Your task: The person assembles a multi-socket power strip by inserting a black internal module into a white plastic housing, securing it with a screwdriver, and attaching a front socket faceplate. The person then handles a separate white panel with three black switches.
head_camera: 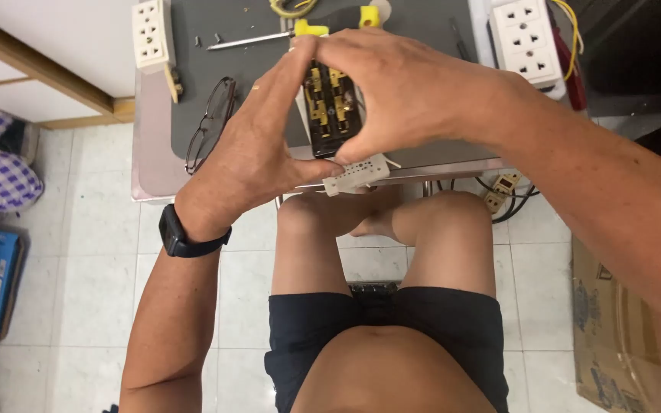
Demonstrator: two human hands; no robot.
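Two hands — left hand point(250, 149), right hand point(403, 92) — each grip clasping a boxy socket module point(330, 107), brass contacts, white plastic casing.

Left hand point(258, 145) and right hand point(399, 92) grip opened socket body point(329, 107), brass contacts exposed, above grey mat point(208, 69). White cover piece point(357, 174) below thumbs. Glasses point(210, 122), screwdriver point(250, 40), white socket strips point(152, 34) on mat.
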